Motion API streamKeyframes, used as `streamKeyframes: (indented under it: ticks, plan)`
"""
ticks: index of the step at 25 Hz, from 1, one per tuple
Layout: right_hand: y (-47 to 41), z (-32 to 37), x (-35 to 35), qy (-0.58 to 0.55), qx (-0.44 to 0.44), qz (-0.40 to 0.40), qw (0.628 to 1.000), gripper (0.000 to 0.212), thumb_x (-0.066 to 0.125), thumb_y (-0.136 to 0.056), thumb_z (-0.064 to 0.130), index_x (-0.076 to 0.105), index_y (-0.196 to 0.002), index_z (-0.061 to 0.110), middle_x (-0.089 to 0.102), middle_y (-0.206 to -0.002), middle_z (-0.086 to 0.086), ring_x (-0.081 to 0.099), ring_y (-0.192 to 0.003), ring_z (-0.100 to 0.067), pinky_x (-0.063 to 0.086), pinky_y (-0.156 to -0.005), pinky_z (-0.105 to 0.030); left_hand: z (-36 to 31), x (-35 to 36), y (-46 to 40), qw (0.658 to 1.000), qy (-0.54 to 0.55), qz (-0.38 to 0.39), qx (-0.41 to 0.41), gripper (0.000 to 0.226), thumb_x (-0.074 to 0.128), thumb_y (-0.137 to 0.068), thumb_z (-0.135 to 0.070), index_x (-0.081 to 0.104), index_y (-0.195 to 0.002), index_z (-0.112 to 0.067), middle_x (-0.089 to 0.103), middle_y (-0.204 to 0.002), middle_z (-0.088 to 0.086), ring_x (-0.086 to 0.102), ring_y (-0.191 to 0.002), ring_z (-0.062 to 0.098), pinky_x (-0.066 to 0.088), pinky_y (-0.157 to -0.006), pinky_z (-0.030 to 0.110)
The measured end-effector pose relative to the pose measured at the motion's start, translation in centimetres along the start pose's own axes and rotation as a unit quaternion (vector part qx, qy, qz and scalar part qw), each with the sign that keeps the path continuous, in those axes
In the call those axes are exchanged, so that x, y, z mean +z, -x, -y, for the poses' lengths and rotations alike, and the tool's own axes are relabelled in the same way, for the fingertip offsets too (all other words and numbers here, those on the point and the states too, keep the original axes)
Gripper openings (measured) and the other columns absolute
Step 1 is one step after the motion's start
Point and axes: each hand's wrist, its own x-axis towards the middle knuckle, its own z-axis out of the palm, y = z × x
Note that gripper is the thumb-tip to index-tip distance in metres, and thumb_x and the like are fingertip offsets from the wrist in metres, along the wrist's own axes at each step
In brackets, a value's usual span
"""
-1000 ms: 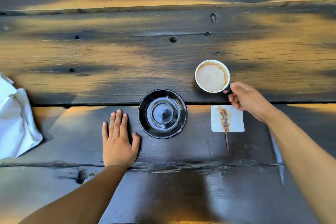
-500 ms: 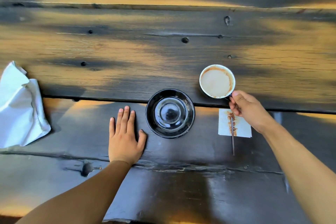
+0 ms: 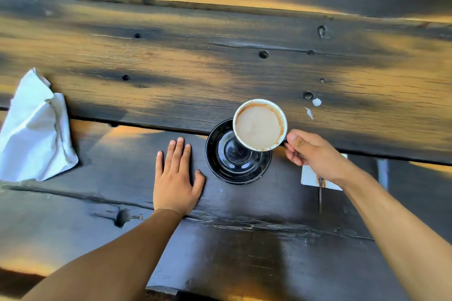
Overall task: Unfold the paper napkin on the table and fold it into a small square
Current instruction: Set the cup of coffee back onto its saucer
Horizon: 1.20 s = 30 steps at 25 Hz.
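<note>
I am carrying the cup (image 3: 259,124), right hand (image 3: 310,154) pinching its handle, from the table back over the saucer (image 3: 238,171), left hand (image 3: 175,178) lying flat, clearing space before touching the napkin (image 3: 36,129) at left.

Two bare forearms reach in from the lower edge of the frame, seen from a head-worn camera. No sleeve, cuff, watch, bracelet or ring is visible on either arm, which show uncovered from below the elbow to the fingertips. The left hand (image 3: 176,178) has short, pale, unpainted nails on all four fingers and a darker-looking nail on the thumb. The right hand (image 3: 310,151) shows one broad, short thumbnail; its other nails are hidden from view. Warm light falls across the right forearm, while the left forearm lies in deeper shade. No other part of the person appears.
</note>
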Motion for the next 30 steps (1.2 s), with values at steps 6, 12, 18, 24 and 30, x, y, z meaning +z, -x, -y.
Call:
streamKeyframes:
  ticks: [6,12,18,24,30]
  plan:
    - [-1.0,-0.2,1.8,0.077,-0.002,0.050,0.996,0.039,0.040,-0.096,0.049,0.050,-0.066,0.027,0.054,-0.070,0.004,0.041,-0.063,-0.014,0.036,-0.065,-0.025,0.2,0.0,0.1,1.000,-0.006,0.010,-0.001,0.070,0.037,-0.093,-0.042,0.033,-0.154,-0.009,0.023,-0.166,0.007,0.012,-0.156,0.023,0.013,-0.125,0.053]
    - [-1.7,-0.4,2.4,0.119,-0.011,0.062,0.991,0.044,0.040,-0.100,0.047,0.052,-0.072,0.016,0.055,-0.071,0.001,0.043,-0.064,-0.014,0.037,-0.067,-0.030,0.2,0.1,0.1,1.000,0.000,0.012,-0.002,0.070,0.038,-0.094,-0.043,0.031,-0.155,-0.010,0.021,-0.167,0.006,0.010,-0.156,0.022,0.012,-0.125,0.052]
    - [-1.5,-0.3,2.3,0.143,-0.005,0.070,0.987,0.040,0.040,-0.107,0.030,0.053,-0.076,0.008,0.054,-0.064,0.013,0.042,-0.060,-0.006,0.039,-0.063,-0.015,0.3,0.2,0.0,1.000,-0.004,0.021,-0.004,0.071,0.041,-0.095,-0.043,0.028,-0.156,-0.011,0.017,-0.168,0.005,0.007,-0.156,0.021,0.012,-0.125,0.052]
    - [-1.6,-0.2,2.2,0.120,0.019,0.072,0.990,0.038,0.042,-0.106,0.028,0.056,-0.073,0.019,0.057,-0.067,0.018,0.047,-0.061,0.002,0.042,-0.064,-0.015,0.4,0.2,0.1,1.000,-0.008,0.023,-0.004,0.072,0.041,-0.094,-0.044,0.027,-0.157,-0.011,0.018,-0.168,0.005,0.008,-0.156,0.021,0.013,-0.125,0.053]
    - [-1.7,-1.5,2.3,0.115,0.018,0.050,0.992,0.036,0.043,-0.106,0.031,0.067,-0.081,0.023,0.058,-0.069,0.015,0.048,-0.070,-0.007,0.041,-0.068,-0.026,0.4,0.3,0.1,1.000,-0.004,0.020,-0.003,0.071,0.041,-0.094,-0.043,0.028,-0.156,-0.011,0.018,-0.168,0.005,0.007,-0.156,0.021,0.013,-0.125,0.053]
